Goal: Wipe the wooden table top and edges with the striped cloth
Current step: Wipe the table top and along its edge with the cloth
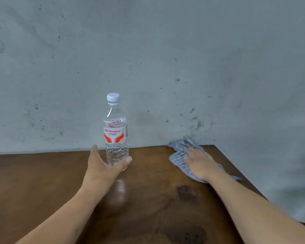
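The brown wooden table (pixel 42 176) fills the lower part of the view, its back edge against the wall. A grey-blue striped cloth (pixel 180 156) lies near the back right corner. My right hand (pixel 202 163) lies flat on the cloth with straight fingers, pressing it to the wood. A clear water bottle (pixel 116 134) with a white cap and an orange-and-white label stands upright at mid back. My left hand (pixel 102 167) is at the bottle's base, thumb on its right side and fingers spread on its left, not clearly closed around it.
A stained grey concrete wall (pixel 148 59) rises right behind the table. The table's right edge (pixel 243 175) runs diagonally down to the right, with grey floor beyond it. Dark patches mark the wood near the front middle.
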